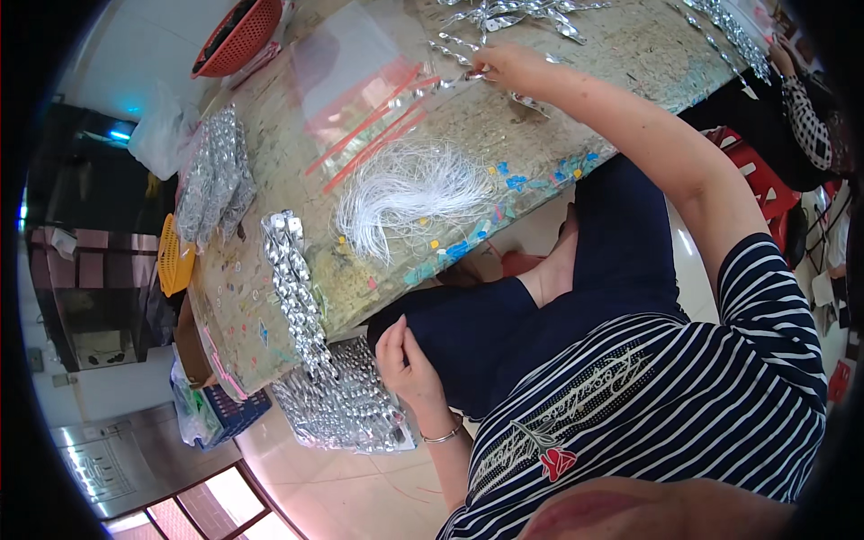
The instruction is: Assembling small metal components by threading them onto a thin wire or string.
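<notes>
My right hand (515, 70) reaches across the worktable with its fingers pinched on a silver twisted strand (457, 81), which lies low over the tabletop. Other shiny silver twisted strands (504, 16) spread out just beyond that hand. My left hand (405, 362) rests beside my thigh, below the table's edge. Its fingers are curled together, and what they hold, if anything, is hidden. Close to it, a bundle of silver twisted strands (292, 279) hangs over the table edge. A loose pile of thin white strings (409, 193) lies on the table between my hands.
Clear plastic bags with red strips (346, 76) lie flat on the stained worktable (279, 148). Bagged silver strands (214, 175) and a yellow basket (174, 256) are at the left edge. A red basket (238, 40) stands far left. More silver pieces (342, 405) sit below; another person's sleeve (804, 121) shows at right.
</notes>
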A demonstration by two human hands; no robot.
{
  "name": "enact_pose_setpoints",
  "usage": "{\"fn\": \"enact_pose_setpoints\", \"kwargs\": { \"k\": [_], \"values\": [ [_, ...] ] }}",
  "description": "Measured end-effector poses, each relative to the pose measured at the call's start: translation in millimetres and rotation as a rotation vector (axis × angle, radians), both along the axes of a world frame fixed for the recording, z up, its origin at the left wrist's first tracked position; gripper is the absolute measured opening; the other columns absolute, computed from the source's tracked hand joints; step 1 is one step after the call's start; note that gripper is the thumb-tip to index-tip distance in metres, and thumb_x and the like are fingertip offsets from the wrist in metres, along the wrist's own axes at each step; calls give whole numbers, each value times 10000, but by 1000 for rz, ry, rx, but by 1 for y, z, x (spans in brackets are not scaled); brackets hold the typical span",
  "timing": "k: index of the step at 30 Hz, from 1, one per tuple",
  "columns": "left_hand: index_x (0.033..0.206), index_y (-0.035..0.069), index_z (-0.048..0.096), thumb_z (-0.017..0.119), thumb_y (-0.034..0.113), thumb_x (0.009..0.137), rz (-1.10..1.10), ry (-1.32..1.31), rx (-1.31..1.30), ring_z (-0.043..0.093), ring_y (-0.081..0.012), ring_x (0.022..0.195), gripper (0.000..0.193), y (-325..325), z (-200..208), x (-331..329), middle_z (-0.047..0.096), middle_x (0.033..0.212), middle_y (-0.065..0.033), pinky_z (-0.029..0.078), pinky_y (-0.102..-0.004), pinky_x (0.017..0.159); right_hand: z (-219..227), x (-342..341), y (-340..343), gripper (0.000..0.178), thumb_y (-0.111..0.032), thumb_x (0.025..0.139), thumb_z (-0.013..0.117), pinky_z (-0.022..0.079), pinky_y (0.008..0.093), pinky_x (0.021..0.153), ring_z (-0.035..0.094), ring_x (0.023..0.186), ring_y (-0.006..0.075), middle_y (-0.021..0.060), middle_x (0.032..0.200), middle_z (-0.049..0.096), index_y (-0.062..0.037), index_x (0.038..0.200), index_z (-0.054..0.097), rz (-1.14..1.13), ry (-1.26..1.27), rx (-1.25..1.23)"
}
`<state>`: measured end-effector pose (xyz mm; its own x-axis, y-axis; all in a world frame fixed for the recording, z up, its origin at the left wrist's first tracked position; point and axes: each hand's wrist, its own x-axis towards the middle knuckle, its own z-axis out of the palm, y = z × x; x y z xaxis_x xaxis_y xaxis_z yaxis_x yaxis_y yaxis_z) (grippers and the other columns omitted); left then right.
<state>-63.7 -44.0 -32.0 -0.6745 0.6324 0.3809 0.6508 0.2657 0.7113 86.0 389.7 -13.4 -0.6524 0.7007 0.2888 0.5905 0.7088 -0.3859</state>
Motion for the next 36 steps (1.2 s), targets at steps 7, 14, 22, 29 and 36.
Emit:
{"fn": "enact_pose_setpoints", "kwargs": {
  "k": [7, 14, 22, 29, 36],
  "values": [
    [1022, -4, 678, 585, -21, 877, -178, -106, -43, 598, -161, 866, 173, 9, 4, 17, 635, 952, -99, 471, -249, 779, 12, 25, 19, 159, -154, 857, 601, 478, 418, 773, 589, 935, 312, 82, 963, 613, -134, 1002, 660, 54, -100, 276],
    [1048, -12, 661, 569, -20, 892, -218, -216, -40, 596, -133, 857, 181, 11, 0, 25, 627, 962, -86, 487, -231, 757, 35, 45, -10, 166, -182, 860, 580, 480, 423, 750, 582, 915, 308, 83, 939, 610, -125, 999, 653, 210, -41, 424],
    [1254, -36, 518, 625, 55, 861, -204, 108, 115, 574, -272, 950, 417, 36, 35, 50, 545, 1150, -176, 485, -321, 827, 33, 20, -205, 234, -116, 688, 655, 494, 378, 740, 590, 914, 249, 43, 871, 599, -174, 912, 683, 796, -248, 123],
    [1354, 18, 406, 570, 304, 916, -540, -419, -338, 602, -344, 941, 548, 26, 6, 61, 592, 1070, -221, 475, -382, 828, 5, 22, -248, 118, -234, 772, 648, 433, 349, 780, 572, 913, 203, 7, 897, 624, -129, 821, 671, 974, -262, -55],
    [1078, 46, 658, 618, 142, 875, -460, -319, -329, 604, -216, 671, 228, 4, -6, 58, 613, 724, -77, 477, -307, 626, -1, 43, -239, 232, -318, 812, 658, 444, 379, 727, 583, 792, 252, 59, 794, 602, -93, 848, 612, 789, -194, -156]
  ]
}}
